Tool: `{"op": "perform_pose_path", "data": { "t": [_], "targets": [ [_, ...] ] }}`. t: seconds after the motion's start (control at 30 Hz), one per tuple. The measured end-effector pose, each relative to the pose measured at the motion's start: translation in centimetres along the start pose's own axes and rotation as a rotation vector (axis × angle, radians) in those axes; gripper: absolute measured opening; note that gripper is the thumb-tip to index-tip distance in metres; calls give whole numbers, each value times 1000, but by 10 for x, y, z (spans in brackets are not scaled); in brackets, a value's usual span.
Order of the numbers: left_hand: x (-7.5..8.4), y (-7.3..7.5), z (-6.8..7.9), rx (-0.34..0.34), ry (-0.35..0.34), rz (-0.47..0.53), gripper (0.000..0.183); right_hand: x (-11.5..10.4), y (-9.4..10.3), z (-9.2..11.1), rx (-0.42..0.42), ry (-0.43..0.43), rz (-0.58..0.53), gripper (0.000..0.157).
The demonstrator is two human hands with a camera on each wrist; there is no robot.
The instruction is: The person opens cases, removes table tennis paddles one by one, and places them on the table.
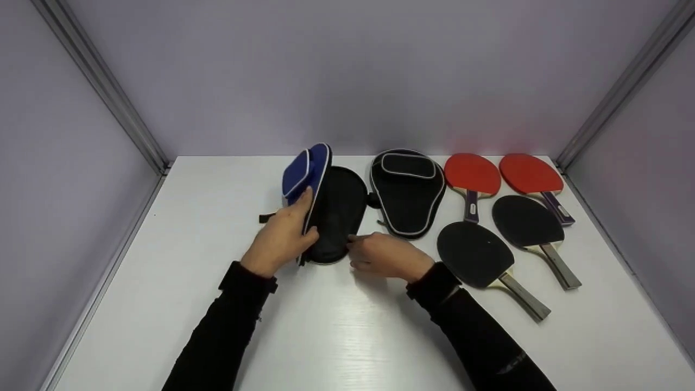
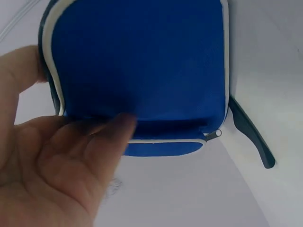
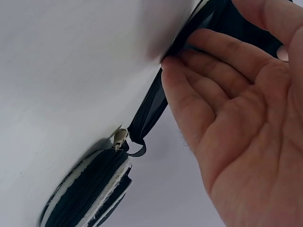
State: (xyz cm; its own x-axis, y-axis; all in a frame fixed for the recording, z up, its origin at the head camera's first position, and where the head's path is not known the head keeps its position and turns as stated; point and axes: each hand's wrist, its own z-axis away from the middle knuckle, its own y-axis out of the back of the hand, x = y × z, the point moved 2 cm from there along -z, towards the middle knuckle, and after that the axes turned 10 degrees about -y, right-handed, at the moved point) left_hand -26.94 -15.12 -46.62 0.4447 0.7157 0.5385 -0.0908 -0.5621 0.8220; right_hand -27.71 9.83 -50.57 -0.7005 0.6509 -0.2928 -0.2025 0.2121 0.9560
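Observation:
A blue table tennis bat case [image 1: 320, 179] with white piping stands unzipped, its front cover lifted to the left and its black lining [image 1: 339, 212] facing up. My left hand [image 1: 282, 233] grips the cover's edge, thumb on the inner side. In the left wrist view the blue cover [image 2: 142, 61] fills much of the picture, its small pocket below. My right hand [image 1: 388, 254] holds the lower right rim of the same case. The right wrist view shows its fingers [image 3: 203, 94] bent at the zippered edge [image 3: 154, 99].
A black bat case [image 1: 410, 190] with white piping lies just right of the open one. Farther right are two red bats [image 1: 472, 171] at the back and two black bats [image 1: 475, 252] in front. Grey walls [image 1: 347, 76] enclose the white table [image 1: 179, 217].

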Motion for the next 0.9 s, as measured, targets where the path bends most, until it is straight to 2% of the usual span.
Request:
{"op": "perform_pose_path", "data": {
  "t": [0.13, 0.33, 0.5, 0.7, 0.8, 0.9],
  "targets": [
    [2, -7, 2, -101, 49, -29, 85, 2, 0, 0, -15, -19, -3, 13],
    [2, -18, 2, -156, 100, -97, 84, 4, 1, 0, -36, -23, 12, 9],
    [6, -31, 3, -199, 71, -171, 86, 5, 1, -1, -52, -16, 42, 15],
    [9, -34, 8, -295, 18, -230, 87, 2, 2, -2, -24, 19, 85, 12],
    [5, -36, 8, -305, 17, -218, 86, 2, 2, -1, -9, 24, 79, 10],
    [-1, -38, 4, -282, 16, -233, 80, 2, 3, 0, -5, 23, 78, 7]
  ]
}}
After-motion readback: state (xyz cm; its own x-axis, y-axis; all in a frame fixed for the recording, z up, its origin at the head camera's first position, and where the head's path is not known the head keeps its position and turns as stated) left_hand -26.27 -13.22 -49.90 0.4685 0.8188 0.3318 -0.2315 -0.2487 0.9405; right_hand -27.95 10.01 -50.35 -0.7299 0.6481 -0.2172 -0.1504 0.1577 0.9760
